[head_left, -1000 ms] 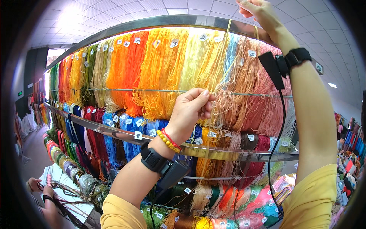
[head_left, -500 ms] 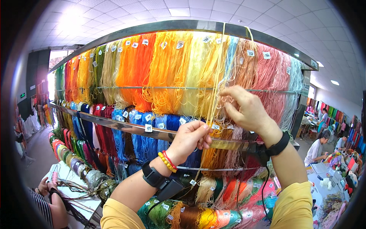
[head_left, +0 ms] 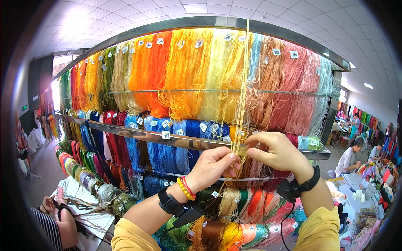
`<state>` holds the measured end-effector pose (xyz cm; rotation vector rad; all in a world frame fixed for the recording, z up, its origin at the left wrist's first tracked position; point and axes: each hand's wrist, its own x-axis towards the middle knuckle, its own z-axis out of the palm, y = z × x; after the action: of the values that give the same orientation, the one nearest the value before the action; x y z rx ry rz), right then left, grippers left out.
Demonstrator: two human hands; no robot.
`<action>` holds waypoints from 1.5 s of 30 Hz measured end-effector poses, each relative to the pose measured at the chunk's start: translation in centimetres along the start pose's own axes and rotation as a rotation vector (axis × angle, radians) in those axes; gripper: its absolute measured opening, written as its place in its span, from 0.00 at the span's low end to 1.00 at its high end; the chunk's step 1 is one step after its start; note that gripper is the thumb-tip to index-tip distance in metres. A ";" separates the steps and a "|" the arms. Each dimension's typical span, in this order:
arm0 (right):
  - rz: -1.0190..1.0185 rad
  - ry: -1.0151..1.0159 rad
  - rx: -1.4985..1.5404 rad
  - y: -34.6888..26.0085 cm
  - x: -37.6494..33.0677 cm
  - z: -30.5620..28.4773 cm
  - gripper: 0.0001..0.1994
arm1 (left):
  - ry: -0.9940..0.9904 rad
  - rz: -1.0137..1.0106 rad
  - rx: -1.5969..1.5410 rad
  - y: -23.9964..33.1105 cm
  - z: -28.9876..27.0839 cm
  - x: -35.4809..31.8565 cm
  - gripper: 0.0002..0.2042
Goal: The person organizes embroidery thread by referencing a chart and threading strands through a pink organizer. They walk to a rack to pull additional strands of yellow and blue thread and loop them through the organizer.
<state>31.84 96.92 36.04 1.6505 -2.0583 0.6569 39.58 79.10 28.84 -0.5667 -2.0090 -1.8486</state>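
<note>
Several pale yellow threads (head_left: 245, 62) hang taut from the rack's top rail (head_left: 201, 21) down to my hands. My left hand (head_left: 212, 168) is closed, thumb and forefinger pinching the threads just in front of the middle rail. Close beside it, my right hand (head_left: 278, 154) has its fingers curled in, thumb and fingertips at the same threads. The exact grip of the right fingertips is partly hidden. Behind the threads hang yellow skeins (head_left: 234, 79) and tan-brown skeins (head_left: 268, 79). Both wrists wear black straps, and the left also has beaded bands.
A metal middle rail (head_left: 197, 143) crosses behind my hands, with blue skeins (head_left: 161, 146) under it. More coloured bundles (head_left: 234, 236) lie lower down. At left a person in stripes (head_left: 56, 226) works by a white table (head_left: 100, 221); other people (head_left: 349, 159) sit at right.
My right hand has come down along the threads to beside my left hand. The left hand has moved slightly right and down. A loop over the top rail no longer shows.
</note>
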 end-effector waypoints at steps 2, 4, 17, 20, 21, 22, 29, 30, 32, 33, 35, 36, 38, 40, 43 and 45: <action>0.004 0.033 0.012 -0.8 -0.3 -0.6 0.15 | -0.029 -0.024 -0.021 -0.4 0.4 -0.4 0.11; 0.023 0.133 0.074 -1.4 -0.5 -1.1 0.12 | -0.054 -0.043 -0.004 -1.0 0.9 -0.5 0.11; -0.296 0.370 0.045 -5.1 13.1 2.2 0.08 | -0.062 0.272 1.270 -3.0 2.9 -3.8 0.28; -0.163 0.642 -0.052 -0.8 17.8 0.7 0.09 | -0.084 0.344 1.353 -2.3 3.7 -5.1 0.31; -0.080 0.681 -0.056 0.1 18.9 0.0 0.10 | -0.078 0.341 1.358 -2.4 3.6 -5.3 0.31; 0.002 0.715 -0.066 0.5 19.8 -0.5 0.10 | -0.055 0.418 1.336 -2.6 3.4 -5.9 0.30; 0.228 0.736 -0.231 2.2 22.4 -0.9 0.13 | -0.009 0.622 1.259 -3.5 2.3 -7.8 0.23; 0.264 0.740 -0.279 2.0 22.3 -0.7 0.13 | -0.046 0.576 1.246 -3.9 2.1 -8.0 0.20; 0.350 0.703 -0.335 1.6 22.6 -0.5 0.13 | -0.079 0.531 1.231 -4.2 1.8 -8.1 0.18; 0.349 0.703 -0.337 1.7 22.6 -0.5 0.13 | -0.050 0.550 1.193 -4.2 1.8 -8.1 0.15; 0.325 0.749 -0.207 2.3 22.8 -0.5 0.13 | -0.019 0.569 1.152 -4.2 1.5 -8.2 0.12; 0.325 0.746 -0.210 2.9 22.8 -0.5 0.13 | -0.004 0.574 1.155 -4.4 1.2 -8.2 0.12; 0.166 0.828 -0.069 4.1 22.8 -0.4 0.12 | 0.011 0.580 1.153 -4.7 0.9 -8.2 0.12; 0.154 0.842 0.064 4.9 22.9 -0.4 0.11 | 0.040 0.562 1.124 -4.8 0.7 -8.2 0.10; 0.172 0.818 0.351 3.6 22.2 -0.3 0.09 | 0.063 0.554 1.103 -4.5 0.5 -8.2 0.10; 0.122 0.800 0.489 3.3 22.0 -0.2 0.08 | 0.064 0.551 1.100 -4.5 0.3 -8.3 0.09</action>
<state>24.07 80.53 48.91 1.1663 -1.4666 1.6452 44.35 78.63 20.70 -0.5880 -2.1356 -0.3170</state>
